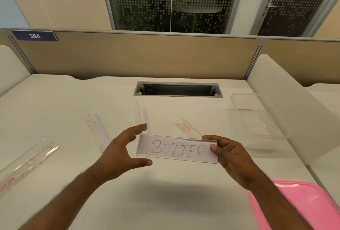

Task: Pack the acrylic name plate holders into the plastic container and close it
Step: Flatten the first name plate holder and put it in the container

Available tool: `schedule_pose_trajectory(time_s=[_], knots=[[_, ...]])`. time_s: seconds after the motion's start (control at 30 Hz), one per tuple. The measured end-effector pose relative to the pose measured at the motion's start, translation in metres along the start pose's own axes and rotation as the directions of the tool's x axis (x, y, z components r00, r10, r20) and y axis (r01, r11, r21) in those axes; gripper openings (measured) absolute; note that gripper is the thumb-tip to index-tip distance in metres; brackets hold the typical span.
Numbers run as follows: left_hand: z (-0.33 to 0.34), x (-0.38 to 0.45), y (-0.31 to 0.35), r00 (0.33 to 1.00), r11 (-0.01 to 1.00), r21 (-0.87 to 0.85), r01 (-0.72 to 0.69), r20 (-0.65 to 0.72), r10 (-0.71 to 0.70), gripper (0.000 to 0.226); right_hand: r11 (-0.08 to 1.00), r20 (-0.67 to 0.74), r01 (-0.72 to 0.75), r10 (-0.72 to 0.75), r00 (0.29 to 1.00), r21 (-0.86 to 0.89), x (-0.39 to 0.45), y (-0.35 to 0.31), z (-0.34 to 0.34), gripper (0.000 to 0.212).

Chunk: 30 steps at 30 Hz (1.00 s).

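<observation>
Right hand [227, 153] pinches 1 name plate holder [176, 149] (reading "BUTTER") at its right end; left hand [122, 151] spread beside it.

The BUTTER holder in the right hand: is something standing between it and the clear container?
Nothing visible does. The right hand pinches the BUTTER holder by its right end. The open, empty container stands to its right and farther back, with only bare table between them.
</observation>
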<state>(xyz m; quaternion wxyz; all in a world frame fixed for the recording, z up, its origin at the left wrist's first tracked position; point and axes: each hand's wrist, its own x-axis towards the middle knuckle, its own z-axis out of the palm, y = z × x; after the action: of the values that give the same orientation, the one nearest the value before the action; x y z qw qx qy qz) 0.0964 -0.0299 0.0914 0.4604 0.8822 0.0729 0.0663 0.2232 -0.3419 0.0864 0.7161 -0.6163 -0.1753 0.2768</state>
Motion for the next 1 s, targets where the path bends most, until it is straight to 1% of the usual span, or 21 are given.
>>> schedule_pose_trajectory(time_s=[0.1,0.17,0.3,0.4,0.5,0.63,0.7,0.83,1.0], knots=[[0.000,0.001,0.001,0.999,0.999,0.010,-0.039,0.022,0.038,0.079,0.999,0.024,-0.027,0.027,0.999,0.019,0.000,-0.002,-0.001,0.033],[0.001,0.000,0.001,0.998,0.998,0.012,-0.068,0.017,0.068,0.070,0.999,0.022,-0.032,0.031,0.999,0.030,0.000,-0.002,-0.001,0.033],[0.000,-0.001,0.002,0.994,0.995,-0.002,-0.104,-0.035,0.104,0.066,0.997,0.033,-0.030,0.028,0.999,0.074,0.001,-0.001,-0.001,0.033],[-0.001,-0.001,0.004,0.990,0.992,-0.010,-0.125,-0.060,0.125,0.065,0.998,0.011,0.019,-0.020,1.000,0.064,0.000,0.000,0.000,0.036],[-0.004,-0.002,0.006,0.987,0.989,-0.029,-0.143,-0.081,0.141,0.065,0.996,0.003,0.088,-0.088,0.996,-0.015,-0.003,-0.003,-0.002,0.048],[-0.008,-0.005,0.007,0.983,0.984,-0.068,-0.164,-0.100,0.157,0.066,0.978,0.035,0.149,-0.146,0.989,-0.145,-0.011,-0.007,-0.005,0.070],[-0.008,-0.005,0.008,0.982,0.983,-0.079,-0.166,-0.100,0.158,0.065,0.959,0.048,0.173,-0.166,0.985,-0.227,-0.014,-0.009,-0.005,0.078],[-0.005,-0.003,0.008,0.983,0.979,-0.105,-0.175,-0.075,0.167,0.063,0.911,0.066,0.198,-0.187,0.980,-0.361,-0.015,-0.012,-0.003,0.082],[-0.004,-0.001,0.008,0.984,0.980,-0.097,-0.173,-0.064,0.167,0.064,0.864,0.084,0.220,-0.204,0.975,-0.453,-0.016,-0.011,-0.003,0.076]])
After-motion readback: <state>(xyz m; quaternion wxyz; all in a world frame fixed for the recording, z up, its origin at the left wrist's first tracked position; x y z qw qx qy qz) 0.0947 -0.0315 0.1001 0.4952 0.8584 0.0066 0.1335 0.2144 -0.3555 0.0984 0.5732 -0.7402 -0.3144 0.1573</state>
